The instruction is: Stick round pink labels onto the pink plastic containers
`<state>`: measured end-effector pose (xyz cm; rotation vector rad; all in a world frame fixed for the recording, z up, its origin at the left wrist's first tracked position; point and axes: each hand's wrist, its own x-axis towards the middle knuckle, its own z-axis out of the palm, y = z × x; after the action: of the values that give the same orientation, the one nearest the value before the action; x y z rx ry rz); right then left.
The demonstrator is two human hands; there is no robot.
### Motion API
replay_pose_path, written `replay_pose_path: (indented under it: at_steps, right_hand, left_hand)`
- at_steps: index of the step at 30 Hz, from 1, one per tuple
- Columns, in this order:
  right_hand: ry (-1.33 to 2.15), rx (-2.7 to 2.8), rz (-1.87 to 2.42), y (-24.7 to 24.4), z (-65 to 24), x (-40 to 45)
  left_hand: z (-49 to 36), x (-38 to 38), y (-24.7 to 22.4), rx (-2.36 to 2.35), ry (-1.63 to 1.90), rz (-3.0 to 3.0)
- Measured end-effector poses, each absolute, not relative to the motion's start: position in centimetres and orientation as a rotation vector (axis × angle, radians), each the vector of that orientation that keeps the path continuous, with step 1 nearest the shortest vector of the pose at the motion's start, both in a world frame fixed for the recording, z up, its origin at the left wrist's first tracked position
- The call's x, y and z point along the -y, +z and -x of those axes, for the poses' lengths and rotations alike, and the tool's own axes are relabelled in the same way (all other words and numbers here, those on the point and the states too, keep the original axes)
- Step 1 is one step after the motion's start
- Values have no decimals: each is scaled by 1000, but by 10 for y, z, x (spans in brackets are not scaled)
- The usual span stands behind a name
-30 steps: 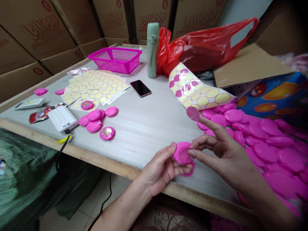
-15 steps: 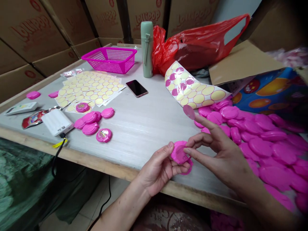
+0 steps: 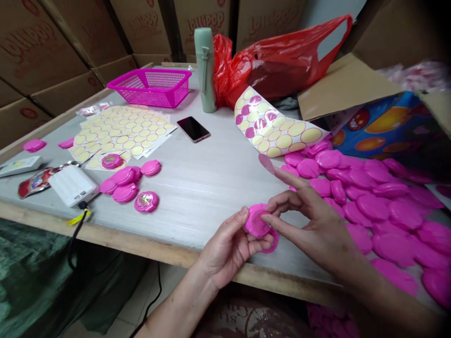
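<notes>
Our left hand (image 3: 228, 251) is turned palm up, its thumb (image 3: 235, 222) raised and its fingers curled in a grip, and the left forearm (image 3: 178, 303) slants up from below. Our right hand (image 3: 315, 225) faces it, thumb and a bent finger drawn together in a pinch, while the index finger (image 3: 292, 179) reaches out above them. Both wrists look nearly straight.
</notes>
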<state>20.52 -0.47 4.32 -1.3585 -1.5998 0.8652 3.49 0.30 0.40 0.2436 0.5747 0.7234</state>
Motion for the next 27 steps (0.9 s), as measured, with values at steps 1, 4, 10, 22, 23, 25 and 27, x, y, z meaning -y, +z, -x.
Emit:
replay_pose_path:
  at_steps: [1,4,10,22,23,25,27]
  right_hand:
    - [865,1601,1360,43,-205,5]
    - [887,1590,1356,44,-205,5]
    - [874,1581,1297,43,-205,8]
    - [294,1961,990,35,-200,20]
    - [307,1960,957,37,-199,21]
    - [436,1871,952,41,-199,23]
    - [632,1673,1015,44,-201,22]
  left_hand:
    - [-35,-3,4,-575,723,-246]
    - [-35,-3,6,-578,724,-244]
    - [-36,-2,6,-596,748,-242]
    - [-39,-6,5,-602,934,-169]
    - [-39,-8,5,-624,952,-134]
    - [-37,-11,6,-686,987,-61]
    - [-35,-12,7,-711,987,-37]
